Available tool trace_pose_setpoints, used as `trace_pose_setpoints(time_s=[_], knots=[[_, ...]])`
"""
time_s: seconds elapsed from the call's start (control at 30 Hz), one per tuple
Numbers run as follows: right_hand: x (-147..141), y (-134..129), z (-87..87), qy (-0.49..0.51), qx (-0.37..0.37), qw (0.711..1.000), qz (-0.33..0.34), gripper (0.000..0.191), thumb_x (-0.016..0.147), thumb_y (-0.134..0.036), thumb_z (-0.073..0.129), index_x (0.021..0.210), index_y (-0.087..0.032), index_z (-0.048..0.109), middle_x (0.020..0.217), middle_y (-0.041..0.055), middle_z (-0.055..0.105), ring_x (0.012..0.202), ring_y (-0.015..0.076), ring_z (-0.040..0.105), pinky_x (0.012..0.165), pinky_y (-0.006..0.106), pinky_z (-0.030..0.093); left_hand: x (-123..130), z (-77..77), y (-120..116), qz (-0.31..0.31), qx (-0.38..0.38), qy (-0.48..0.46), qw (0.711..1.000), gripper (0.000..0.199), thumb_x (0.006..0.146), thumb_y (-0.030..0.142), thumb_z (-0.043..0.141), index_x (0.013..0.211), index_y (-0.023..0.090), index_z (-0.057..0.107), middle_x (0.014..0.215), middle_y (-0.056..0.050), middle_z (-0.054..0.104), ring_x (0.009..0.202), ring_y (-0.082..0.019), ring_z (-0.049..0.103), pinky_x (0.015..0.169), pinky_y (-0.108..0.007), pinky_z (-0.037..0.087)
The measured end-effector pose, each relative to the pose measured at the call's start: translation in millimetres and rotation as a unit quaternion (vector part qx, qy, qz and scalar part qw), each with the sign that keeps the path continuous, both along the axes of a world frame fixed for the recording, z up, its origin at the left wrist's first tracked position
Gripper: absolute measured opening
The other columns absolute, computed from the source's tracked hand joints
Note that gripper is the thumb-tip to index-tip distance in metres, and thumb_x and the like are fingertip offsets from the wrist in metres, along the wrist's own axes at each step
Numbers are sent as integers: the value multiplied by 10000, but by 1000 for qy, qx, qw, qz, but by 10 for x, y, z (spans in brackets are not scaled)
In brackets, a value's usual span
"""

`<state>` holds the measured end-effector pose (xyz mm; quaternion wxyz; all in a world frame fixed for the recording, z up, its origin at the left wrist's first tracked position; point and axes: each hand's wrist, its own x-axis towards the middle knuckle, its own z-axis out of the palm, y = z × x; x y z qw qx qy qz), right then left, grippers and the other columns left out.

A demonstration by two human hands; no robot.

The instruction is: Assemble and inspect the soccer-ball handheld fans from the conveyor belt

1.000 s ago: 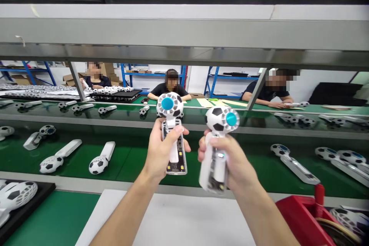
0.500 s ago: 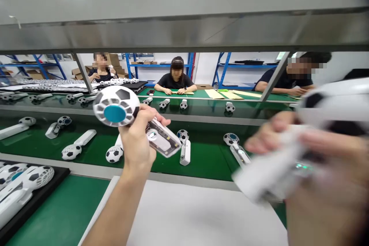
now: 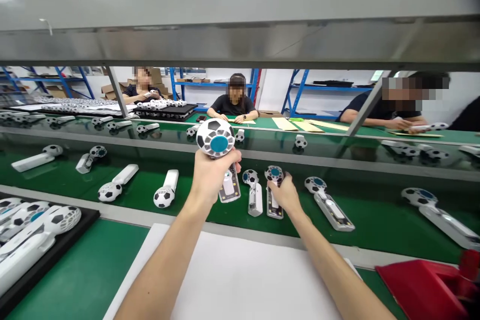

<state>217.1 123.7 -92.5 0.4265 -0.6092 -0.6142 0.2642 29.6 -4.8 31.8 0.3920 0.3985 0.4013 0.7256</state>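
My left hand (image 3: 210,172) is wrapped around a handheld fan (image 3: 215,137) with a white-and-black football-patterned head and a blue centre. It is held up above the green conveyor belt, and its clear-backed handle hangs below my fingers. My right hand (image 3: 288,194) reaches over the belt, closed on the neck of a second handheld fan (image 3: 275,174). That one lies with its blue centre up and its clear-backed handle pointing toward me. Close by on its left lies a white fan (image 3: 255,200), and another fan (image 3: 333,212) is on its right.
More fans lie along the belt (image 3: 210,214). A black tray (image 3: 88,216) of fans stands at the left. In front of me lies a white sheet (image 3: 240,275), with a red bin (image 3: 420,285) at the right. A metal shelf (image 3: 240,45) spans overhead. Three co-workers sit opposite.
My right hand has gone from close at the right, with a fan in it, out to the belt. My left hand has shifted right in view with its fan.
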Motion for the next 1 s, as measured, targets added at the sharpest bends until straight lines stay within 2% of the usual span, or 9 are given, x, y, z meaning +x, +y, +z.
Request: trace_pose_setpoints(time_s=[0.07,0.1,0.17,0.27,0.37,0.47,0.6,0.83,1.0], knots=[[-57,-91,60,13,17,999,27,668,862,-275,680,1443,-87,410,1482,239,392,1431,406,307,1161,607,254,8,-41,56,1,-15,-2,1000,169,639,205,768,699,143,622,627,-4,627,530,-137,603,494,-230,503],[-103,-162,117,27,22,997,63,679,858,-302,672,1446,-87,409,1502,243,368,1453,405,266,1176,583,240,11,-62,86,-1,-25,-7,1000,171,639,203,768,710,141,626,638,-8,635,544,-139,615,506,-229,510],[-232,-351,251,59,17,982,178,563,888,-412,622,1368,-139,514,1437,195,476,1391,362,395,1128,506,361,18,-110,148,-2,-49,-17,999,175,631,187,764,730,136,628,648,-18,644,570,-152,637,513,-229,518],[-452,-674,412,107,-15,927,359,458,908,-539,575,1209,-198,623,1206,107,646,1128,276,618,934,400,531,31,-190,234,-2,-82,-29,996,185,642,187,755,754,133,618,648,-30,644,580,-177,652,496,-253,534],[-580,-874,459,149,-27,892,425,415,896,-488,625,1179,-186,591,1122,85,654,1029,244,632,875,370,541,37,-276,310,-2,-98,-30,995,191,677,196,751,786,136,607,649,-30,640,572,-173,645,485,-255,534],[-578,-884,435,176,-54,872,453,389,860,-421,680,1139,-165,591,1079,82,653,1015,242,627,885,373,532,30,-361,387,-5,-110,-26,994,186,691,170,743,797,138,594,630,-26,629,526,-156,615,457,-243,506],[-538,-787,356,209,-105,860,454,413,806,-369,720,1140,-161,596,1158,97,649,1040,246,645,913,388,538,19,-474,482,-15,-127,-23,991,172,701,144,721,769,152,563,588,-9,598,471,-140,574,433,-236,474],[-589,-726,162,223,-143,889,374,422,707,-234,736,1106,-138,637,1132,111,671,923,245,690,872,427,567,53,-641,562,-28,-163,-9,986,152,756,112,693,785,151,550,597,2,590,450,-135,559,426,-240,455],[-577,-711,159,206,-147,884,393,411,757,-242,724,1145,-138,639,1183,102,679,969,234,693,920,417,566,1,-711,615,-43,-206,22,977,99,901,172,661,863,121,586,677,24,593,539,-100,579,503,-216,501]])
